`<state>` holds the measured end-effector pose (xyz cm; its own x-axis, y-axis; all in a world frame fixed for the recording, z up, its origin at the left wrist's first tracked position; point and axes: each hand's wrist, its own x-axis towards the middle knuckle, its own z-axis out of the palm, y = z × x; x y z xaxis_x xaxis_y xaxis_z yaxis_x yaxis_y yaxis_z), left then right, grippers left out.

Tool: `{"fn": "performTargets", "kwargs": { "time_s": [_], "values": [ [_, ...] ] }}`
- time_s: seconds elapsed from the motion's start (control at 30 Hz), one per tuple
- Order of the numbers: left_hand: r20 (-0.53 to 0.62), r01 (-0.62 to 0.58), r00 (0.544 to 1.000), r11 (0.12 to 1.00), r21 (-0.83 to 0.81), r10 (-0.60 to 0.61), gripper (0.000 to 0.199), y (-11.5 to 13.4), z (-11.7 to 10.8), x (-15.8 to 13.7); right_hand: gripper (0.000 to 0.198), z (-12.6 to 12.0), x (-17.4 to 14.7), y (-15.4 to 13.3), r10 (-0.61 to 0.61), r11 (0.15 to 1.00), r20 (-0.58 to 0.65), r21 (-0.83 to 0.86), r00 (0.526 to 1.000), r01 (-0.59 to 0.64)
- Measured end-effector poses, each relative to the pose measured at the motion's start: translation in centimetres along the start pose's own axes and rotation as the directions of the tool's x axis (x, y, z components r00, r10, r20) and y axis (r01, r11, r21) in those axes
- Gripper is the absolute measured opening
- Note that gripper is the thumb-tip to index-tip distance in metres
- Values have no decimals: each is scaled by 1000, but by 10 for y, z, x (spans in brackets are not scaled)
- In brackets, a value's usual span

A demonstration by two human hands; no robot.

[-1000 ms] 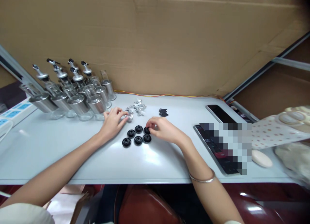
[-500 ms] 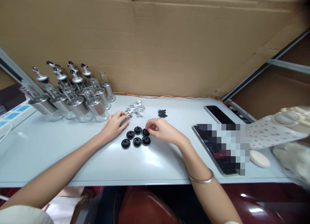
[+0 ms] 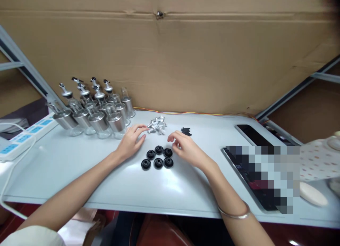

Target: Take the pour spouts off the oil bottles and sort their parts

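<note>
My left hand (image 3: 132, 140) rests on the table with its fingers stretched out, the fingertips at the edge of a heap of small silver spout pieces (image 3: 158, 125). In front of it, several round black stoppers (image 3: 158, 163) lie in two rows. My right hand (image 3: 186, 146) hovers just beyond the right end of these rows. Its fingers are loosely curved, thumb and forefinger apart, and nothing shows between them. Behind that hand sits a small pile of black flip caps (image 3: 186, 131), partly covered by it.
Glass bottles with steel sleeves (image 3: 98, 123) crowd the left back, some fitted with pourer tops. A power strip (image 3: 26, 136) lies at the left edge. On the right are a phone (image 3: 252, 134), a partly blurred tablet (image 3: 247, 175) and a white oval object (image 3: 313, 193). Cardboard (image 3: 186, 61) stands behind.
My right hand has let go of the rear right stopper and lifted slightly away from it. My left hand stays beside the silver pieces. The whole view has shifted somewhat.
</note>
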<state>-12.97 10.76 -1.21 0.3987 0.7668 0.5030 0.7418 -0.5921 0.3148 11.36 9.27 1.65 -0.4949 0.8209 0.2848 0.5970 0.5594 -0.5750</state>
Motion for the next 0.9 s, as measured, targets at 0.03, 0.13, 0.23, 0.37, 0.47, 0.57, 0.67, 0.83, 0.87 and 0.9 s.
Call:
{"fn": "performTargets", "kwargs": {
  "time_s": [0.03, 0.13, 0.23, 0.37, 0.47, 0.57, 0.67, 0.83, 0.87, 0.9],
  "values": [
    [-89, -25, 996, 999, 27, 27, 25, 0, -4, 0, 27, 0, 0, 0, -9, 1000, -29, 5, 1000, 9],
    [-373, -60, 921, 987, 151, 113, 22, -3, -20, 2, 24, -1, 1, 0, -28, 999, -103, 24, 994, 31],
    [-630, 28, 765, 971, 237, 132, 22, -16, -42, 5, 22, -2, 2, -1, -74, 996, -175, 33, 982, 81],
    [-853, 308, 521, 939, 154, -31, 31, -54, -78, 3, 21, -4, 2, -3, -100, 992, -243, 46, 965, 115],
    [-959, 417, 253, 909, -10, -127, 34, -95, -101, -5, 21, -4, 1, -3, -83, 994, -246, 53, 966, 99],
    [-942, 427, 210, 891, -151, -261, 43, -127, -110, -15, 21, -3, 0, -2, -73, 995, -223, 48, 972, 86],
    [-889, 463, 303, 869, -177, -343, 46, -140, -110, -21, 22, -2, 1, -1, -74, 996, -217, 35, 973, 84],
    [-882, 544, 356, 836, -74, -309, 44, -135, -104, -22, 21, -1, 3, -1, -91, 995, -235, 23, 968, 99],
    [-888, 546, 356, 836, -55, -292, 45, -134, -103, -21, 22, -1, 3, -2, -101, 994, -243, 20, 965, 109],
    [-890, 546, 365, 837, -33, -273, 46, -132, -103, -21, 22, -2, 3, -3, -112, 993, -254, 17, 961, 121]
  ]
}}
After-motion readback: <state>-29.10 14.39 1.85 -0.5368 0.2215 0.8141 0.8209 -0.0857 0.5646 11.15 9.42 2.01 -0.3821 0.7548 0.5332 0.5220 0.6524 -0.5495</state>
